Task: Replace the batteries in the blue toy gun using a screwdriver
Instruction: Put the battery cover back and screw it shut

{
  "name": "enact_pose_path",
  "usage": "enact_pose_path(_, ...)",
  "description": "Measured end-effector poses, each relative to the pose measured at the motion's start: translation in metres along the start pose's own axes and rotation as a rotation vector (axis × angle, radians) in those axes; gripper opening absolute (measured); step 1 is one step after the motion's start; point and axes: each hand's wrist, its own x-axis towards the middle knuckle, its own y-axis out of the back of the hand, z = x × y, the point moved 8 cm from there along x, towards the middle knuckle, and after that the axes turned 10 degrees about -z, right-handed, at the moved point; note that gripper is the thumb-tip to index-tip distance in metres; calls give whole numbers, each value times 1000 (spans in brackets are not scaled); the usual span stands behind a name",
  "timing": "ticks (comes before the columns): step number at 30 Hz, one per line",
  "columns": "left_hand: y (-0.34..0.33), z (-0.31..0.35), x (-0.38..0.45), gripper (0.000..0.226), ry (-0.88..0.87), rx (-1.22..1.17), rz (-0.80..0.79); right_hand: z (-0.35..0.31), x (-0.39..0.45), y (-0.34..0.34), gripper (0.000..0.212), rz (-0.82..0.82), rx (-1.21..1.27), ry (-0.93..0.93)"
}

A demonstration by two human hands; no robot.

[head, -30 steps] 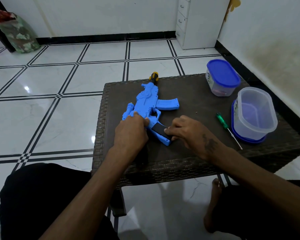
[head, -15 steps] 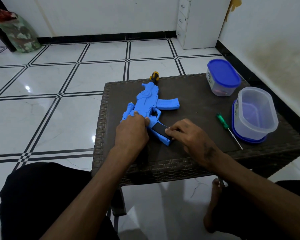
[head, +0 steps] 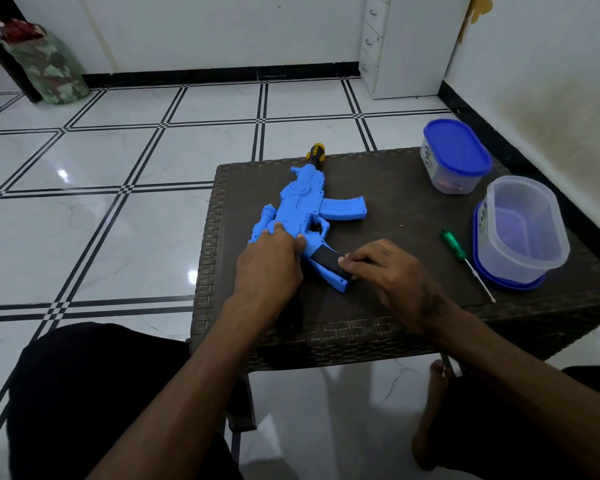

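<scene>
Blue plastic toy gun (head: 305, 209) lies flat on the dark woven table (head: 395, 188), left hand (head: 269, 263) pressing its body with straight fingers, right hand (head: 383, 268) pinching the black grip panel (head: 328, 261).

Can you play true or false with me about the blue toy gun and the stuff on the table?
1. The blue toy gun lies flat on the dark table. True.
2. The right hand is holding the green screwdriver. False: the screwdriver lies on the table near the open tub, and nobody is touching it.
3. The left hand rests on the gun's body. True.
4. Both plastic tubs have their lids on. False: the far tub has its blue lid on, but the near tub is open and sits on its lid.
5. The right hand's fingertips are at the black part of the gun's grip. True.
</scene>
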Motion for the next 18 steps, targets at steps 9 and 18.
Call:
enact_pose_path(9, 1, -1, -2, 34, 14, 18, -6, -3, -1, -1, 39, -89, -60, 39)
enact_pose_path(18, 1, -2, 0, 36, 22, 1, -17, -2, 6, 5, 41, -97, -162, 96)
